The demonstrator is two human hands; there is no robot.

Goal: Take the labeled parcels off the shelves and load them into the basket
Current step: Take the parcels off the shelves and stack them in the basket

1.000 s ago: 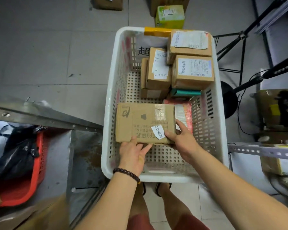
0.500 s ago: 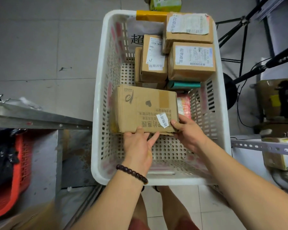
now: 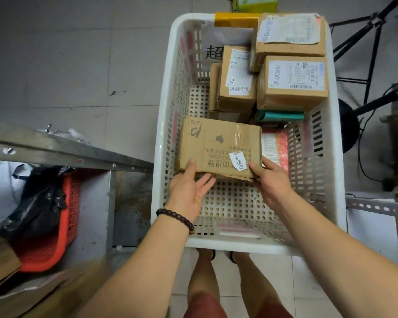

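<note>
Stiff, probably light cardboard parcel (image 3: pixel 220 145) (grip the near corners) in the white basket (image 3: pixel 239 245): right hand (image 3: pixel 271 182) pinches its 5 o'clock corner; left hand (image 3: pixel 189 191) slack-fingered, thumb touching 7 o'clock.

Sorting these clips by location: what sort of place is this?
Likely a courier parcel depot or storeroom: labeled cardboard parcels stacked in a white basket, metal shelving beside it, and the right hand holding another cardboard box in it.

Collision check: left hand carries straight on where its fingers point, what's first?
The flat cardboard parcel; the left hand has its thumb on the near edge, fingers seemingly aimed beneath it.
</note>
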